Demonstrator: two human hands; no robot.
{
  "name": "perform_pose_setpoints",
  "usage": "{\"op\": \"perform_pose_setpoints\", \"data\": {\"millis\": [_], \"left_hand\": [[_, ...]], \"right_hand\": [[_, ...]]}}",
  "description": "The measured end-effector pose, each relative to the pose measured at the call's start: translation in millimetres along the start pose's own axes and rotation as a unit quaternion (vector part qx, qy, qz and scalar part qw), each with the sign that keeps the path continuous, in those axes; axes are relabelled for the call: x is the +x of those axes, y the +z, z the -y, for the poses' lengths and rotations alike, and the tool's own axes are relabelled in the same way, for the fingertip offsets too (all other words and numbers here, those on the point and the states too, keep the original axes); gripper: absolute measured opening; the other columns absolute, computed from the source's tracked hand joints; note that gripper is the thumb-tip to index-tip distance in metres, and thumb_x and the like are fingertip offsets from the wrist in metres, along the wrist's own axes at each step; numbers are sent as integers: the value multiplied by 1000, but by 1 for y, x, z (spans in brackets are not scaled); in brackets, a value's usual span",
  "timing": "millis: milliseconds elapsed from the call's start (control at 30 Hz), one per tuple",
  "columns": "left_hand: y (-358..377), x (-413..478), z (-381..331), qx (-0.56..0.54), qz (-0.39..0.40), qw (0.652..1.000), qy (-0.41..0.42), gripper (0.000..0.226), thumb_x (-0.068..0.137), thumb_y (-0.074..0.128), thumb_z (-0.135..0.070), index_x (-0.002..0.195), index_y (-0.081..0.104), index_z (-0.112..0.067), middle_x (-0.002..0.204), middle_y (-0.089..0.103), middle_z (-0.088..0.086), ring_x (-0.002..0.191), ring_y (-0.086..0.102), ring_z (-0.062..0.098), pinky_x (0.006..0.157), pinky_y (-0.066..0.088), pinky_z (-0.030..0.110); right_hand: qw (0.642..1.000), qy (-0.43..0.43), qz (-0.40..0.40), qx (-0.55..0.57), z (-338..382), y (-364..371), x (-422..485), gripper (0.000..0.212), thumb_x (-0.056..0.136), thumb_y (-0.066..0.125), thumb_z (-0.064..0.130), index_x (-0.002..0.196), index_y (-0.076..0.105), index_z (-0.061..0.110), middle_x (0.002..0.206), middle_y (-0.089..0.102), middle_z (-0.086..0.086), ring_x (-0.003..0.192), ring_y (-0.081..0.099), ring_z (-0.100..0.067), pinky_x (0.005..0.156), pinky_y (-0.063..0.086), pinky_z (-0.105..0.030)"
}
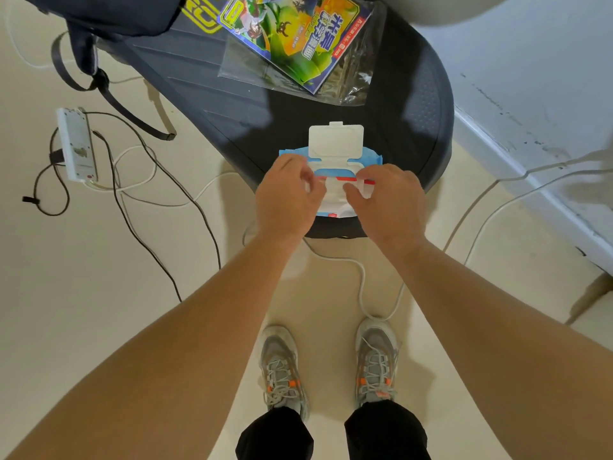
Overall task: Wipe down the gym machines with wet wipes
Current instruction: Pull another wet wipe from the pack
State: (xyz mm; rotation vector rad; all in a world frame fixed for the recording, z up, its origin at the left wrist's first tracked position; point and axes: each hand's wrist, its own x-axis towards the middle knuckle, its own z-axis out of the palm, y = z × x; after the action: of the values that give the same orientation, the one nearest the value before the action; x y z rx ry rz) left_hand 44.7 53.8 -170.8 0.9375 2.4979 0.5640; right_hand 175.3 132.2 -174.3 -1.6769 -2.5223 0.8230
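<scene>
In the middle of the frame, on the near end of the dark machine (414,121), sits the wet wipes pack (333,202), and this is where all the action is. Its white lid (335,138) is flipped up and open towards the top of the frame. The left hand (285,197) grips the pack's left side with curled fingers (308,174), steadying it. The right hand (389,204) pinches the red-edged seal tab (366,187) between thumb and fingertips, and looks to be peeling it across the opening. No wipe is out yet, so I'd call this the very start: the pack is being opened, and no wiping of the machine has begun as far as can be seen.

Now the obstacles. At the top centre a comic book (292,31) lies in a clear plastic sleeve (351,78) right on the machine, and a dark backpack (109,11) sits at the upper left with a strap hanging over the edge. Both probably need moving before that surface gets a full wipe. At the left of the frame a white power strip (77,146) lies on the pale floor (99,293) among black cables (139,234). A white cable (361,280) loops just ahead of the person's grey shoes (282,366) at the bottom, a likely trip risk when stepping round.
</scene>
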Motion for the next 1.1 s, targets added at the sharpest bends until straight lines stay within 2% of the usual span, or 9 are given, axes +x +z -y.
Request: {"op": "perform_pose_setpoints", "data": {"millis": [67,133,300,400,533,667,867,1000,1100], "left_hand": [[-6,-6,9,-48,-25,997,-55,18,95,63,-29,103,65,-14,114,65,-2,96,52,5,59,39,1],[-7,-10,16,-88,-30,991,-93,18,96,61,-28,107,66,-14,114,66,-2,95,57,8,59,40,-1],[-4,-11,21,-128,-28,985,-110,16,97,60,-30,105,65,-17,112,69,-5,97,63,9,64,50,9],[-5,-10,22,-132,-22,983,-127,18,97,61,-33,107,65,-17,111,68,-8,95,62,6,57,45,3],[-6,-8,23,-119,-16,984,-128,21,97,60,-36,109,64,-18,112,68,-7,92,61,6,55,40,3],[-8,-5,23,-113,-11,985,-129,23,97,60,-36,111,66,-18,111,69,-6,90,62,6,58,39,4],[-12,-6,23,-111,4,986,-121,25,97,59,-36,113,66,-17,111,69,-6,88,60,5,56,38,1],[-13,-6,23,-105,5,987,-119,26,98,59,-36,114,65,-17,112,69,-6,90,60,4,58,38,2],[-13,-5,23,-105,5,987,-120,26,98,59,-37,114,66,-18,112,69,-6,90,60,5,60,38,2]], "right_hand": [[997,-25,-27,-70,8,2,2,33,93,66,46,118,68,24,124,60,-1,110,52,-25,91,50,-37],[993,-59,-42,-95,13,5,5,28,92,69,38,116,69,22,122,58,-4,110,51,-25,90,47,-36],[982,-151,7,-117,16,12,12,28,97,61,40,117,70,23,115,66,1,101,54,-23,86,48,-33],[973,-178,16,-148,16,9,16,29,96,63,39,120,70,23,116,66,-1,102,55,-24,89,48,-37],[962,-200,41,-183,22,9,22,30,99,58,38,122,70,23,116,65,-1,103,55,-24,91,48,-39],[962,-198,47,-185,28,8,24,32,94,67,38,121,69,21,115,65,-3,103,56,-24,92,49,-38],[928,-244,88,-267,30,7,25,51,87,74,39,129,56,15,123,55,-6,116,51,-23,103,44,-38],[918,-263,87,-284,28,6,25,53,88,73,37,129,54,10,125,56,-11,116,54,-26,103,46,-41],[925,-265,85,-257,23,3,26,47,86,77,32,122,61,8,119,60,-13,112,58,-27,98,51,-42]]}}
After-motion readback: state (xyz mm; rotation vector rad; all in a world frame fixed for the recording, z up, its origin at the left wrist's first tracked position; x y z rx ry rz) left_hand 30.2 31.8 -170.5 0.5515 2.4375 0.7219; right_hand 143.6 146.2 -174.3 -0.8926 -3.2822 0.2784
